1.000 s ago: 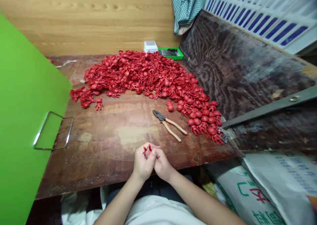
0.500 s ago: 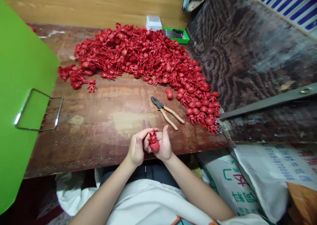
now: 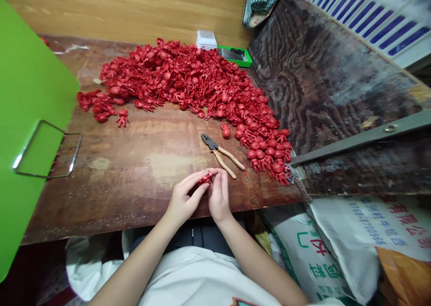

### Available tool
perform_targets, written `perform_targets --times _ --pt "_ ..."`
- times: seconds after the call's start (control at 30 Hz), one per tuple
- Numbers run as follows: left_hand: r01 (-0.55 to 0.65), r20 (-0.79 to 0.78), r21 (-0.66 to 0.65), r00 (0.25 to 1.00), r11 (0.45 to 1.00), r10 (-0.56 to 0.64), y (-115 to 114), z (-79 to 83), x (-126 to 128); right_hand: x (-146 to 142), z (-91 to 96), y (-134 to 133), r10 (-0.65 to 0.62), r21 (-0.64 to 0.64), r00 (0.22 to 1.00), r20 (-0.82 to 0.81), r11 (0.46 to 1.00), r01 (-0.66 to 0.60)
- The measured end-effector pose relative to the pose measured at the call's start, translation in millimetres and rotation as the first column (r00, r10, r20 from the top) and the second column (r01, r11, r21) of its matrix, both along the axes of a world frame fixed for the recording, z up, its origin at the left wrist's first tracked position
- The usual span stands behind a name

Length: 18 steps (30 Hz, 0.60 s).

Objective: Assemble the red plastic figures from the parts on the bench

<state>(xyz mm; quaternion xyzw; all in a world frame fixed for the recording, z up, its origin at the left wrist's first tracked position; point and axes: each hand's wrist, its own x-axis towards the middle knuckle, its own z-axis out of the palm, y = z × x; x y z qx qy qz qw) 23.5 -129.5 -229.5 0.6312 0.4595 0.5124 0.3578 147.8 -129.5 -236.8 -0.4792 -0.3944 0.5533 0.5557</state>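
Note:
A small red plastic figure (image 3: pixel 204 179) is held between my two hands near the table's front edge, mostly covered by the fingers. My left hand (image 3: pixel 185 196) pinches it with thumb and fingers. Curled around its other side is my right hand (image 3: pixel 219 196), its fingers closed against it. Just beyond lie pliers (image 3: pixel 222 155) with a dark head and tan wrapped handles. One loose red figure (image 3: pixel 225 130) rests past the pliers, beside a large curved heap of red plastic parts (image 3: pixel 175 77).
A green panel (image 3: pixel 33 95) with a wire handle (image 3: pixel 47 175) stands at left. At the back are white stacked cards (image 3: pixel 206 39) and a green tray (image 3: pixel 247 63). A metal bar (image 3: pixel 357 139) crosses the right wooden side, with printed sacks (image 3: pixel 363 229) below.
The figure lay visible in my open right hand; now both hands have closed around it, with my left fingers gripping it. The whole view has shifted slightly.

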Motion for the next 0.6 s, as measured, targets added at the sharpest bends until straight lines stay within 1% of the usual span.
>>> perform_targets --times 0.03,0.1,0.17,0.2,0.23,0.27,0.33,0.37,0.4,0.43,0.5,0.6 --pt "-0.015 0.001 -0.015 1.0 1.0 0.015 0.3 0.7 0.7 4.9 -1.6 -0.8 -0.039 0.027 0.999 0.034 0.999 0.039" --pt "-0.045 0.004 -0.026 0.999 0.999 0.045 0.6 1.8 2.1 17.9 -2.7 0.2 -0.083 0.076 0.994 0.076 0.994 0.078" --pt "-0.057 0.008 -0.031 0.998 0.998 0.057 0.6 2.8 3.0 33.1 -1.9 4.3 -0.078 0.118 0.99 0.115 0.991 0.065" --pt "-0.052 0.01 -0.034 0.999 0.998 0.052 0.7 3.4 3.1 40.5 -1.1 6.9 -0.055 0.134 0.99 0.133 0.99 0.037" --pt "-0.043 0.011 -0.039 0.999 0.998 0.043 0.6 4.0 3.1 47.2 -0.5 9.4 -0.005 0.151 0.988 0.157 0.988 -0.019" --pt "-0.035 0.012 -0.047 0.999 0.998 0.035 0.4 4.5 3.1 52.9 -0.1 11.6 0.071 0.162 0.979 0.19 0.982 -0.102" --pt "-0.028 0.013 -0.074 1.0 0.997 0.029 -0.5 5.2 3.0 60.4 -0.6 14.5 0.221 0.166 0.941 0.256 0.949 -0.268" --pt "-0.023 0.012 -0.092 1.0 0.996 0.024 -1.2 5.5 3.1 62.3 -1.3 15.3 0.268 0.164 0.923 0.278 0.933 -0.32" --pt "-0.015 0.01 -0.11 1.0 0.994 0.017 -2.0 5.8 3.2 63.4 -2.2 15.8 0.287 0.163 0.915 0.284 0.926 -0.341" --pt "-0.005 0.007 -0.128 1.0 0.992 0.006 -2.7 6.2 3.1 63.8 -3.1 16.1 0.282 0.165 0.919 0.275 0.928 -0.334" --pt "0.037 -0.014 -0.149 0.999 0.988 -0.04 -3.7 7.7 1.8 64.2 -4.5 16.3 0.259 0.174 0.937 0.234 0.937 -0.302" --pt "0.18 -0.142 -0.137 0.97 0.974 -0.199 -2.4 12.2 -7.0 65.1 -5.1 14.7 0.263 0.174 0.947 0.184 0.94 -0.295"
